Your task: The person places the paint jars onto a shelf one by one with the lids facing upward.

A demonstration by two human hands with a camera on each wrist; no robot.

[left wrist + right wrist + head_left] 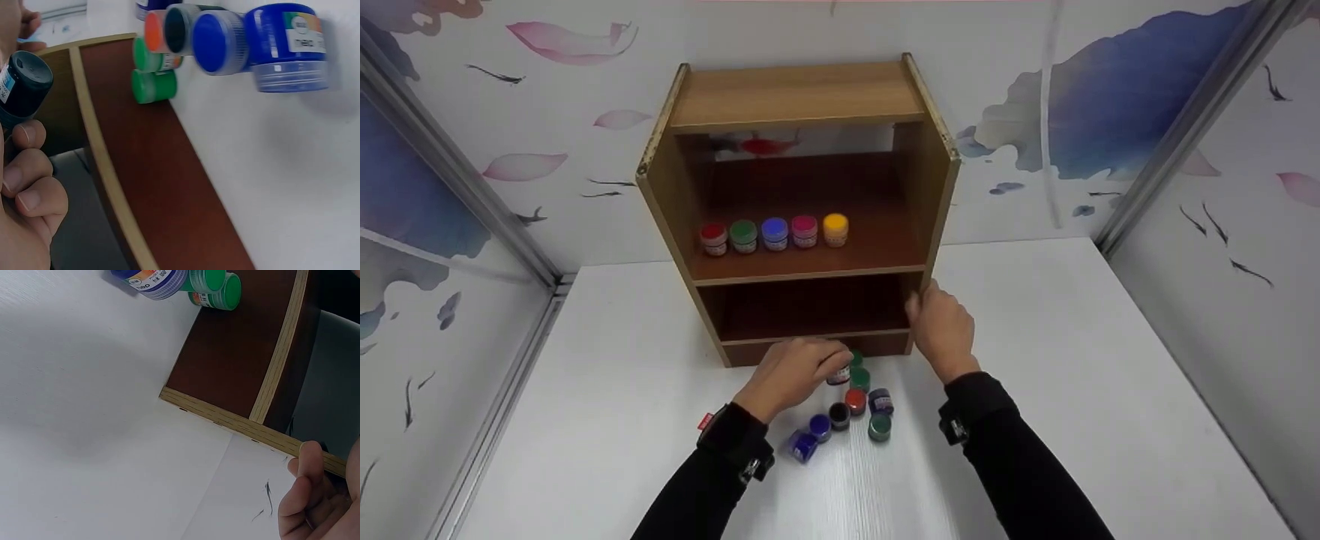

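Just in front of the wooden shelf unit (802,91), my left hand (795,371) holds a small dark paint jar (28,84) between thumb and fingers. The jar's label shows in the left wrist view. My right hand (943,330) grips the front edge of the unit's right side panel (236,426), fingers curled around it. Below the left hand, loose jars lie or stand on the white table: green jars (880,427), a red-lidded jar (855,400), a black-lidded jar (838,415) and blue jars (803,446). Two green ones are close to the shelf's base.
On the middle shelf board (885,251) stands a row of several jars, from a red jar (714,238) at left to a yellow jar (835,229). The lower compartment (810,306) is dark inside. Patterned wall panels surround the white table (1057,360).
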